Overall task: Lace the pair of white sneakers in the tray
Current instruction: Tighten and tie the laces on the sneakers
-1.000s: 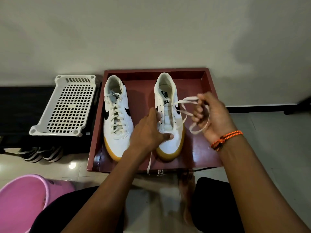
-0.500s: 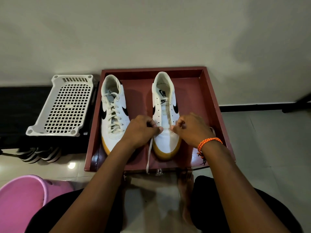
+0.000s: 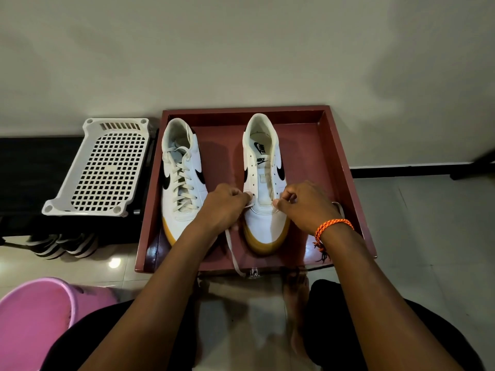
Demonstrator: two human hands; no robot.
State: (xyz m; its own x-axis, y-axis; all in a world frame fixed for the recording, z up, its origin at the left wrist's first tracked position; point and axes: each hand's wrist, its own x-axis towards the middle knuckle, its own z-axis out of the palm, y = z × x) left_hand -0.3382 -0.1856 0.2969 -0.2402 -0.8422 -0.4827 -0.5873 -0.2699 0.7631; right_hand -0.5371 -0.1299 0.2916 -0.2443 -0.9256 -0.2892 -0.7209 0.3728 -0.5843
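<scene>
Two white sneakers with black swooshes and tan soles stand in a dark red tray (image 3: 345,167). The left sneaker (image 3: 182,178) is laced up. The right sneaker (image 3: 263,188) has open eyelets along most of its length. My left hand (image 3: 225,207) pinches the white lace (image 3: 233,253) at the shoe's lowest left eyelet, and the loose end trails over the tray's front edge. My right hand (image 3: 305,204) pinches the lace at the lowest right eyelet; a loop of lace shows behind the wrist.
A white perforated plastic rack (image 3: 104,167) lies on a black surface left of the tray. Black striped shoes (image 3: 64,245) sit beneath it. A pink bucket (image 3: 34,317) is at the lower left. A grey wall rises right behind the tray.
My right hand came down from the raised lace loops beside the shoe to its lowest right eyelet. My left hand shifted from the toe to the lowest left eyelet.
</scene>
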